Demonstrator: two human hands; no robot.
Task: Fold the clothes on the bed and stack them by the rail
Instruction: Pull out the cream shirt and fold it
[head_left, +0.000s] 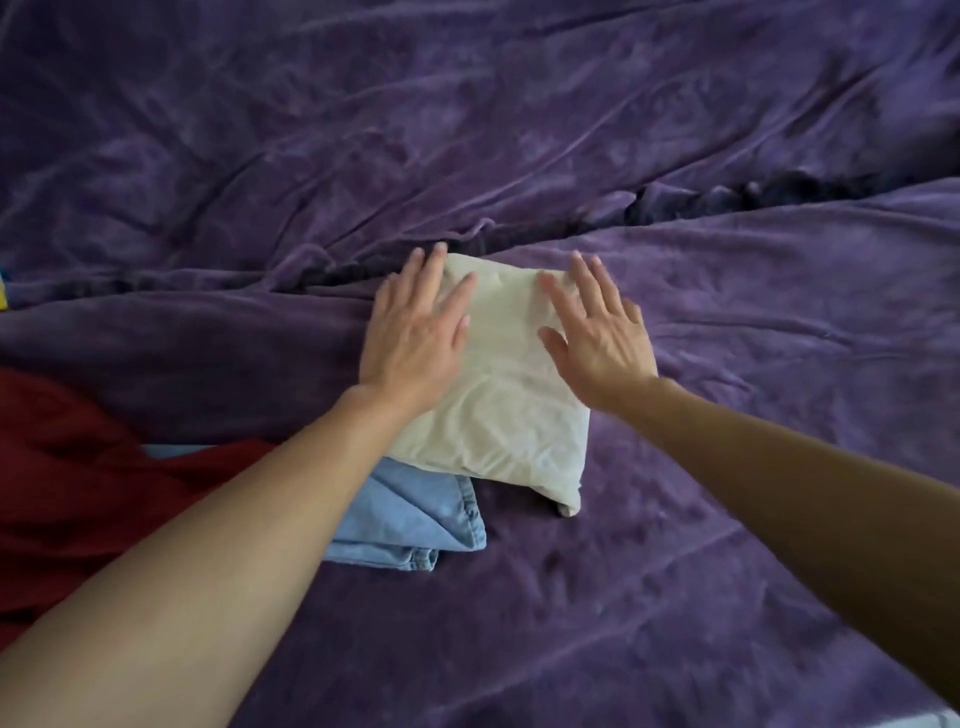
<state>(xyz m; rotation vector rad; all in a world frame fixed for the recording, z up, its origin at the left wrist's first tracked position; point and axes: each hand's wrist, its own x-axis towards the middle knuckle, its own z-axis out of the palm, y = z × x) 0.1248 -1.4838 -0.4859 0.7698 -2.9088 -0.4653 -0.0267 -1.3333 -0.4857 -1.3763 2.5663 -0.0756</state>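
Observation:
A folded cream garment (498, 415) lies on the purple bed cover (727, 571), in the middle of the view. My left hand (415, 332) lies flat on its far left part, fingers straight and spread. My right hand (597, 327) lies flat on its far right edge, fingers straight too. A folded light blue denim piece (410, 512) sits partly under the cream garment's near left corner. My left forearm crosses over part of the denim.
A dark red garment (78, 488) lies unfolded at the left, touching the denim. The purple cover is rumpled, with a dark crease (727, 200) running behind the cream garment. Something yellow and blue (4, 291) peeks in at the far left edge.

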